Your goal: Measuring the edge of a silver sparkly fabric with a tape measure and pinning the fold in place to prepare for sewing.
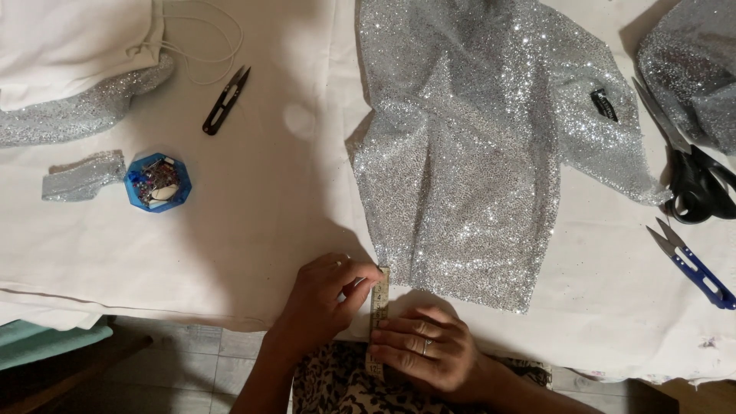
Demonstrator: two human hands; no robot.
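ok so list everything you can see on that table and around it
sequin fabric piece: 1, silver, centre of table
tape measure: 1, pale yellow, at the fabric's lower left corner, under both hands
thread snips: 1, black, upper left
blue-handled snips: 1, right edge
scissors: 1, black handles, right
pin box: 1, blue, left
sequin scrap: 1, silver, left of pin box
sequin strip: 1, silver, upper left
more sequin fabric: 1, silver, top right
white cloth bundle: 1, top left
table cover: 1, white
left hand: pinching the tape
right hand: flat on the tape, ring on one finger
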